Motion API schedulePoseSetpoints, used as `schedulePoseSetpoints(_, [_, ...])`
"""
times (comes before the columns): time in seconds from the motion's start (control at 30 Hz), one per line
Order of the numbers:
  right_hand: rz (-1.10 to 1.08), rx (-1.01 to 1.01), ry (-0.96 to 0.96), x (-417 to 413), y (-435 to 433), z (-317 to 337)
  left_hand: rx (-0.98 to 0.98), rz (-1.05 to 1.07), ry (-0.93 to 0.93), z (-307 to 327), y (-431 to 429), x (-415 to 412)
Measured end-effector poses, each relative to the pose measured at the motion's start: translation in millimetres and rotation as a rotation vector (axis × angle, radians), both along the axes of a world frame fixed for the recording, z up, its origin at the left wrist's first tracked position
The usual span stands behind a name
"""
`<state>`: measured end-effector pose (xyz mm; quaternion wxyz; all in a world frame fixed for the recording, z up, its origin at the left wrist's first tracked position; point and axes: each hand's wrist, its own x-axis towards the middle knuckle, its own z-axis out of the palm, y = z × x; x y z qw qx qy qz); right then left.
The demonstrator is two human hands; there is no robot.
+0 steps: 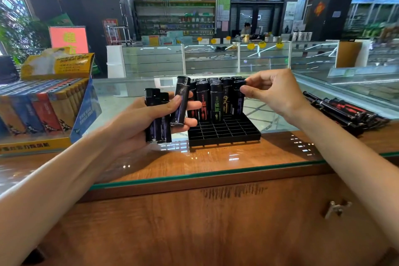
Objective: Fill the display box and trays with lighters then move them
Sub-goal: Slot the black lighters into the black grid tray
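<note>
Several lighters point(207, 101) stand in the tray's point(224, 134) far rows (rear ones hidden); right hand point(274, 93) pinches the end lighter's point(238, 99) top; left hand's point(149, 114) curled fingers clamp a bundle point(157, 127), count unclear; box point(43, 106), left, is cut off.

**Front slots open, back rows full**

The tray point(224, 131) has its front rows open toward the near edge of the counter point(216, 157). Standing lighters point(216, 101) fill its back rows. The left hand point(138, 119), gripping spare lighters point(157, 129), crowds the tray's left side. The right hand point(274, 90) pinches the rightmost lighter point(238, 101). A display box point(86, 112) blocks the counter's left end, a loose pile point(341, 110) the right.
</note>
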<state>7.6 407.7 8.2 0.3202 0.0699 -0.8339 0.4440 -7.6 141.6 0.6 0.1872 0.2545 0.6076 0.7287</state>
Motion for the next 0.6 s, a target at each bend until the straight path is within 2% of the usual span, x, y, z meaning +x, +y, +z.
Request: schedulePoseSetpoints(0.6, [-0.035, -0.036, -0.043, 2.1, -2.5, -2.7, -0.037, -0.146, 0.098, -4.3, -2.7, 0.5])
